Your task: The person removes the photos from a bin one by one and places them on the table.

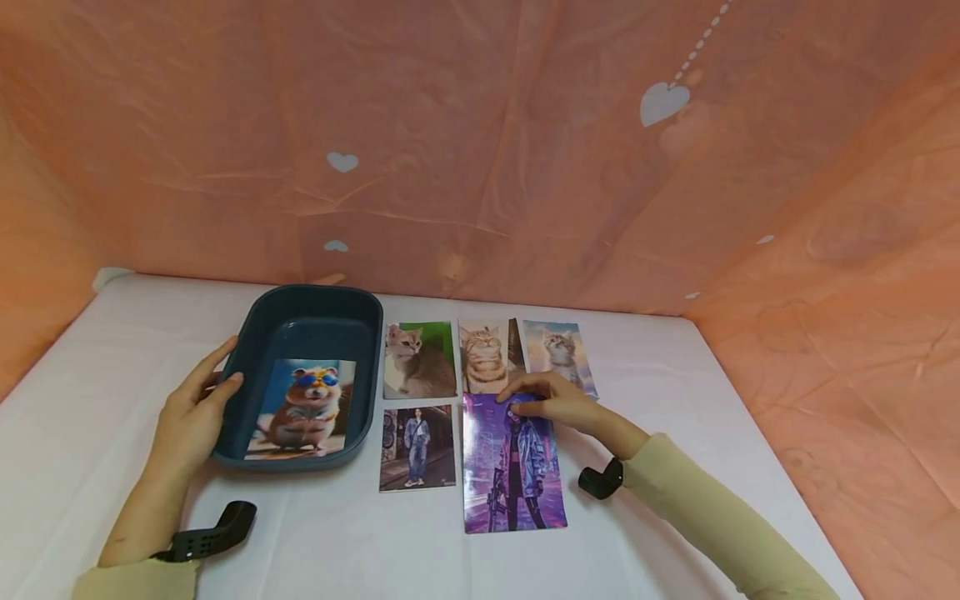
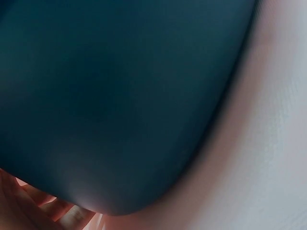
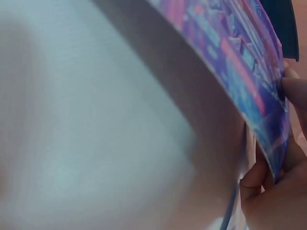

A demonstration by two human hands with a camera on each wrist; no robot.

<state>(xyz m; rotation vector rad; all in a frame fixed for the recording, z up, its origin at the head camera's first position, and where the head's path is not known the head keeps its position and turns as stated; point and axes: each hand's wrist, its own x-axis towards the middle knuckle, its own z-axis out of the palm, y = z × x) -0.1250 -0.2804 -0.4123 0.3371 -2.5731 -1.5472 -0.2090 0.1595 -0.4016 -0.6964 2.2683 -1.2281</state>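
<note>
At the left of the head view, my left hand [image 1: 187, 415] grips the left side of a dark blue tray [image 1: 322, 333], its thumb at the rim. A picture card of a hamster in sunglasses [image 1: 309, 417] lies in the tray. My right hand [image 1: 561, 402] pinches the top edge of a purple picture card [image 1: 517, 479] showing a figure in a shiny jacket. In the right wrist view this purple card [image 3: 240, 62] bends upward, away from the white cloth. Close up in the left wrist view, the tray [image 2: 120, 105] hides most of the left hand.
Behind the purple card lie cat pictures: one with green [image 1: 418, 360], a striped cat [image 1: 483, 358] overlapping another card, and a kitten [image 1: 558, 350]. A card of a person in denim [image 1: 417, 448] lies between tray and purple card. Orange cloth [image 1: 480, 167] hangs behind the white table [image 1: 337, 542].
</note>
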